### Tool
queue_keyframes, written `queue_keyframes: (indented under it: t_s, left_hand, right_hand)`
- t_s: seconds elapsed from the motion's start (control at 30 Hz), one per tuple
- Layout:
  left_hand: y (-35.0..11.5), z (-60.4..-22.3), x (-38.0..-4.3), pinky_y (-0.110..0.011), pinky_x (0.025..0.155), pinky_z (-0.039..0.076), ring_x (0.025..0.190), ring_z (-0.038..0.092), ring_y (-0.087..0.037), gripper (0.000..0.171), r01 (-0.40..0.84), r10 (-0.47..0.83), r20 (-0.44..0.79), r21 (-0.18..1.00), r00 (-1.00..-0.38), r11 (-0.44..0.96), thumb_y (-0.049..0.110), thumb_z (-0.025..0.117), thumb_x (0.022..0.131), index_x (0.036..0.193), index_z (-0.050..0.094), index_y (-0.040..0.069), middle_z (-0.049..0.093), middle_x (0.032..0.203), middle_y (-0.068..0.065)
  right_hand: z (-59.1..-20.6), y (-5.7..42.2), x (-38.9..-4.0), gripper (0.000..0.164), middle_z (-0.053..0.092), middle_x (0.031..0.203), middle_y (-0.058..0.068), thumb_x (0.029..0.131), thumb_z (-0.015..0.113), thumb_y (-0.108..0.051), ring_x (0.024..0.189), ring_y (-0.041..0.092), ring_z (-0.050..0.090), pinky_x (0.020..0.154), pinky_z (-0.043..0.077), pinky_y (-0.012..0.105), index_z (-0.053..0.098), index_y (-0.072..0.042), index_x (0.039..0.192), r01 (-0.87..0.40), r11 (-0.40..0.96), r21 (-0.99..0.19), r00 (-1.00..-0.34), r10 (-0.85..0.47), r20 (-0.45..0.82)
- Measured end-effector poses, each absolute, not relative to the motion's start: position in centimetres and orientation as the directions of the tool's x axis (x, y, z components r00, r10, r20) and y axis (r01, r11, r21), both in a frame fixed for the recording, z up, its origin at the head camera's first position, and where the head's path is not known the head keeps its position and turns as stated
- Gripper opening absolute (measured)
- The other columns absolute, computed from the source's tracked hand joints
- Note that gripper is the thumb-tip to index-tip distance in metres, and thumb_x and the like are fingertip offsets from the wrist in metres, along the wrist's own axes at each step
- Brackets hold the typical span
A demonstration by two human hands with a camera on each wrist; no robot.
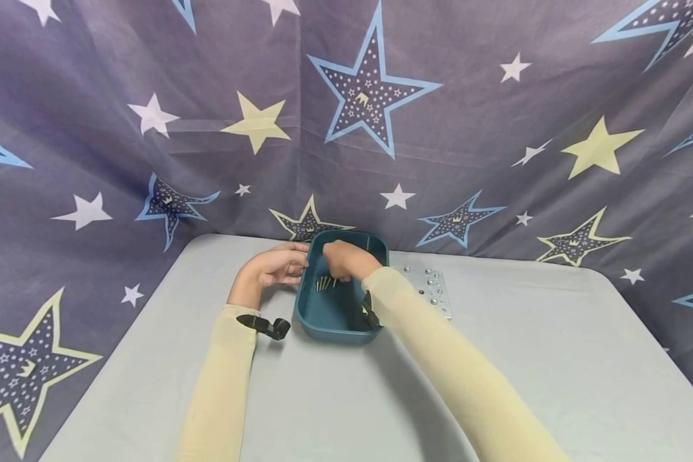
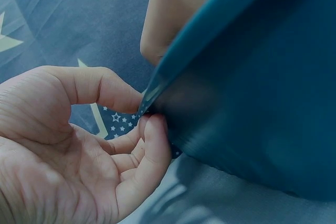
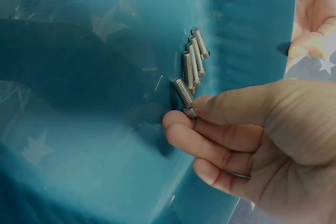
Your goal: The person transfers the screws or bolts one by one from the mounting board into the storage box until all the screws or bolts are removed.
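Note:
A dark teal plastic bin (image 1: 336, 335) stands toward the back of the table. At its left side my left hand (image 1: 277, 264) pinches the far-left edge, thumb at the rim and curled fingers against the outer wall, as the left wrist view shows. My right hand (image 1: 348, 258) reaches down inside the bin. Between its thumb and fingertips it holds a threaded bolt (image 3: 182, 92) by the head end, tilted. Several more silver bolts (image 3: 195, 59) lie side by side in a slanting row on the bin floor, just beyond the held one.
Right of the bin, partly behind my right sleeve, lies a metal plate (image 1: 442, 301) with round holes or fittings. A pale cloth covers the table (image 1: 323, 398). Behind it hangs a dark star-patterned curtain (image 1: 468, 160).

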State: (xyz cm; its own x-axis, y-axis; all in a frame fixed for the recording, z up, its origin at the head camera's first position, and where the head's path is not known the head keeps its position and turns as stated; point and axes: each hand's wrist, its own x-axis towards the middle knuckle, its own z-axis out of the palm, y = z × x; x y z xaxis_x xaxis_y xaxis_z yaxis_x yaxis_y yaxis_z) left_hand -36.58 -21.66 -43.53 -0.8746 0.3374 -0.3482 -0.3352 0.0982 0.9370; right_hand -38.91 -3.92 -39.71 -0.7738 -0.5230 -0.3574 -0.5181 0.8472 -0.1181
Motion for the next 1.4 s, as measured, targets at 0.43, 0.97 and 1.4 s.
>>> queue_keyframes:
  t_s: [0.43, 0.97, 1.4]
  left_hand:
    - [-21.7, -43.6, -36.5, -0.024, 0.07, 0.055, 0.07, 0.061, -0.004, 0.064, -0.34, 0.327, -0.351, 0.936, -0.877, 0.093, 0.003, 0.051, 0.092, 0.152, 0.03, -0.001, 0.065, 0.085, 0.007]
    - [-21.7, -43.6, -36.6, -0.024, 0.07, 0.055, 0.069, 0.061, -0.004, 0.065, -0.344, 0.318, -0.357, 0.934, -0.878, 0.097, 0.003, 0.051, 0.092, 0.153, 0.029, 0.0, 0.064, 0.085, 0.006]
    - [-21.7, -43.6, -36.6, -0.026, 0.073, 0.054, 0.072, 0.06, -0.005, 0.066, -0.344, 0.308, -0.36, 0.933, -0.881, 0.107, 0.004, 0.053, 0.091, 0.154, 0.029, 0.001, 0.063, 0.087, 0.006]
  right_hand:
    - [-39.7, -4.2, -38.4, 0.023, 0.069, 0.091, 0.009, 0.09, 0.061, 0.009, 0.057, 0.011, 0.058, 0.051, 0.046, 0.021, 0.069, -0.003, 0.107, -0.513, 0.853, -0.1, -0.784, -0.512, -0.351]
    - [-40.0, -4.3, -38.0, 0.024, 0.07, 0.102, 0.011, 0.092, 0.061, 0.006, 0.061, 0.013, 0.061, 0.05, 0.048, 0.021, 0.069, -0.005, 0.113, -0.491, 0.865, -0.101, -0.804, -0.494, -0.33]
    - [-39.9, -4.4, -37.4, 0.023, 0.07, 0.105, 0.01, 0.092, 0.062, 0.005, 0.069, 0.016, 0.064, 0.051, 0.049, 0.023, 0.07, -0.006, 0.112, -0.478, 0.871, -0.11, -0.823, -0.488, -0.289]
